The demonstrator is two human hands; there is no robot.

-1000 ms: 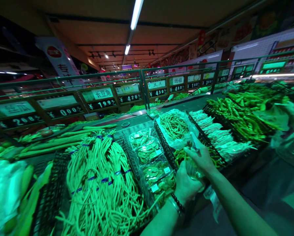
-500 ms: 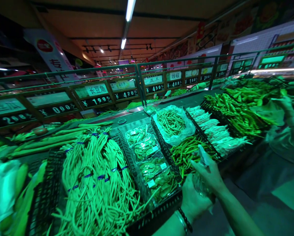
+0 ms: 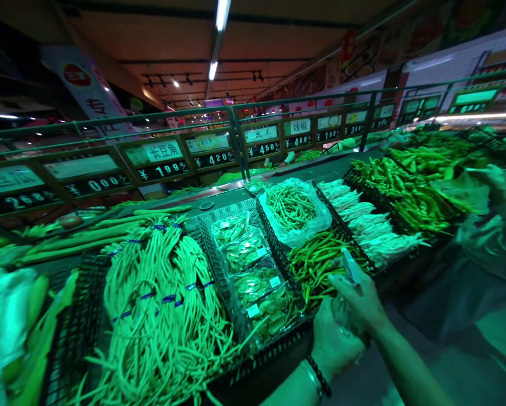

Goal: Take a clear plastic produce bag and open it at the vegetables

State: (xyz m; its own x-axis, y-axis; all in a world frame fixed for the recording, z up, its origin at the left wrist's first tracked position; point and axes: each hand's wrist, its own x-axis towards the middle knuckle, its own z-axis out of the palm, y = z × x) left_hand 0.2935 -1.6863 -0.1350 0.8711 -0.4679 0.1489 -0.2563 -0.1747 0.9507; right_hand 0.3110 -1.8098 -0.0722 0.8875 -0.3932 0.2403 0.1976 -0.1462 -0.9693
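Note:
Both of my hands are close together at the lower right, over the front edge of the display. My left hand (image 3: 335, 341), with a bracelet and a dark beaded band at its wrist, is closed around a crumpled clear plastic bag (image 3: 353, 266). Just above it, my right hand (image 3: 363, 301) grips the same thin bag, part of which sticks up past the fingers. What the bag contains is mostly hidden by my hands. Directly beyond them lie loose thin green peppers (image 3: 316, 262), and behind those a plastic-lined heap of green beans (image 3: 293, 206).
Long beans (image 3: 164, 316) tied in bunches fill a crate on the left. Wrapped trays of greens (image 3: 257, 270) stand beside them. Pale pods (image 3: 363, 220) and more peppers (image 3: 409, 192) lie rightward. Another person's hand (image 3: 492, 177) holds a bag at the right. Price signs (image 3: 162, 158) hang behind.
The view has shifted slightly, so the produce sits a little further left and lower in places. Both hands keep nearly the same grip on the plastic bag.

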